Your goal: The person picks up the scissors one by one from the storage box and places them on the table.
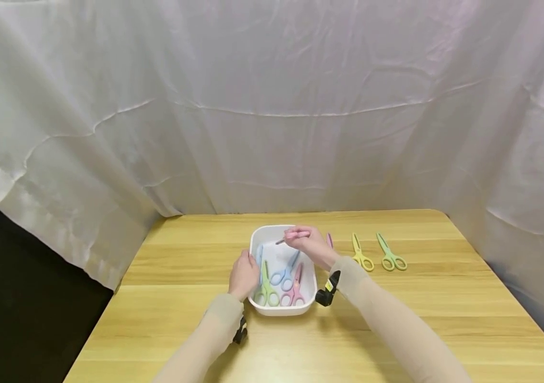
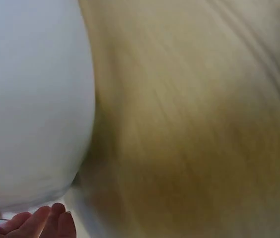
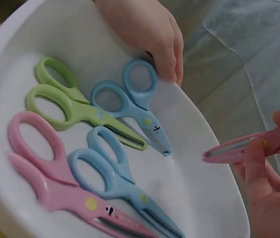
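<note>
My left hand [image 1: 245,275] grips the left side of a white plastic tub [image 1: 279,311]; in the left wrist view its fingers [image 2: 55,220] lie against the outer wall. Above the far part of the tub, my right hand [image 1: 311,246] holds pink scissors [image 3: 249,147], pinched near the pivot with the blades pointing left in the head view. Inside the tub lie green scissors [image 3: 83,106], two blue scissors [image 3: 112,176] and another pair of pink scissors [image 3: 75,196], handles towards the near side.
Right of the tub, yellow scissors [image 1: 359,255] and green scissors [image 1: 389,255] lie on the wooden table [image 1: 166,314]. A purple blade tip [image 1: 329,240] shows behind my right wrist. Pale curtains [image 1: 272,149] hang behind the table.
</note>
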A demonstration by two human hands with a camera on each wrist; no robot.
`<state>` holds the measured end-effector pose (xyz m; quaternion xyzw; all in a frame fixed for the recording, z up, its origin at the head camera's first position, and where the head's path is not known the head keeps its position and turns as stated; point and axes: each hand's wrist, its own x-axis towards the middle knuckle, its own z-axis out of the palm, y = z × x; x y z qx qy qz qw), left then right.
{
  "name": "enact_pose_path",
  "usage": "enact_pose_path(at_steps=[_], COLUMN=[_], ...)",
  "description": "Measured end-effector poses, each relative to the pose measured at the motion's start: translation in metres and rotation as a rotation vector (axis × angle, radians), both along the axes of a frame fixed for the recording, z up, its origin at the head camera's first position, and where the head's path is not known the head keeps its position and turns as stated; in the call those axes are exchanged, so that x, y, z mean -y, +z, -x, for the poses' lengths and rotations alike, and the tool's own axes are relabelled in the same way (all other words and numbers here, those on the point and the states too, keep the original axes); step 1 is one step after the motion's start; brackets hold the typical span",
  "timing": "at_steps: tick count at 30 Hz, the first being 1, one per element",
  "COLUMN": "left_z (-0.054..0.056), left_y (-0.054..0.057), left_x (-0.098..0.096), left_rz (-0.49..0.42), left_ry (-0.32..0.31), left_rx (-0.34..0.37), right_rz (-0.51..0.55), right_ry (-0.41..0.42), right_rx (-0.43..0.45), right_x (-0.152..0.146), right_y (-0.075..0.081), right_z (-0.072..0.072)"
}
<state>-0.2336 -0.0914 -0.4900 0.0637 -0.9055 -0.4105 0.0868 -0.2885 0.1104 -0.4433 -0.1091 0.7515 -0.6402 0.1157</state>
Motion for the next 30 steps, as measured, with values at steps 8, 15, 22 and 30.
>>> enact_pose_path(at_steps=[8, 15, 22, 30], left_z=[0.002, 0.006, 0.005, 0.009], left_y=[0.015, 0.031, 0.036, 0.032], left_x=[0.011, 0.013, 0.013, 0.023], left_rz=[0.066, 0.237, 0.223, 0.212], left_ry=[-0.087, -0.191, -0.222, -0.222], left_rx=[0.065, 0.271, 0.336, 0.321], right_rz=[-0.017, 0.082, 0.179, 0.219], right_ry=[-0.017, 0.022, 0.039, 0.096], right_rx=[0.011, -0.005, 0.009, 0.008], right_x=[-0.011, -0.017, -0.022, -0.028], right_y=[-0.005, -0.007, -0.008, -0.013], right_z=[-0.009, -0.015, -0.017, -0.017])
